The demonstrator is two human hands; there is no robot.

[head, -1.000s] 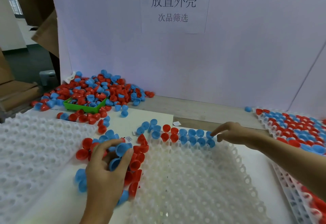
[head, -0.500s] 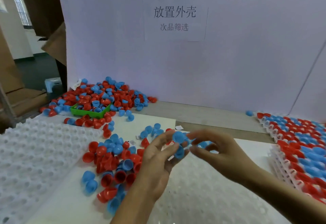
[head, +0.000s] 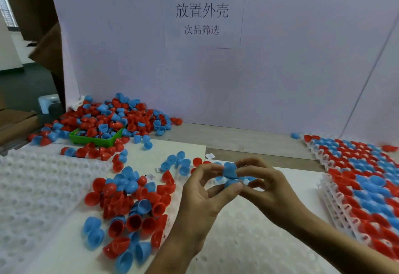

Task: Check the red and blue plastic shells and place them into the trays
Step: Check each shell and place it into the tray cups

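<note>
While filled trays (head: 364, 178) stack at the right, both hands, left hand (head: 200, 196) and right hand (head: 267, 189), pinch blue shells (head: 230, 170) in their fingers above the nearly empty middle tray (head: 248, 241); heaps of loose shells (head: 129, 204) await checking.

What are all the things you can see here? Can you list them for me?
shells in hands: at least two, blue, pinched between both hands
near heap: many, red and blue, in front on the left
far heap: many, red and blue, back left by the wall
box: one, green, in the far heap
empty trays: two, white, left and centre
filled trays: a stack, white, right
sign: one, white, on the wall
left hand: grip on shells
right hand: grip on shells
</note>
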